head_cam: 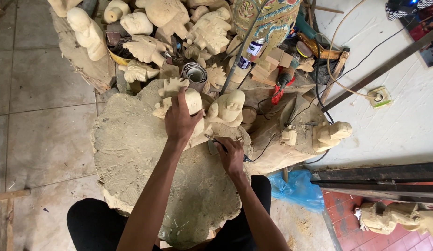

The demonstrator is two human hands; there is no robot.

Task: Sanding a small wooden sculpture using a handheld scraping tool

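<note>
Resting on the dusty, sawdust-coated stump worktop (133, 153), the pale unfinished carved wooden figure (194, 103) looks rigid and moderately heavy. The left hand (180, 122) clamps its top; the right hand (231, 155) pinches a corded carving tool (215, 145).

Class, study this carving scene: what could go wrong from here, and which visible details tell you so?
The right hand works a small tool close to the left hand steadying the wooden figure; a slip might cut those fingers. The black cable trails among the carvings and could snag. Finished figures crowd the block's far edge and might get knocked.
</note>
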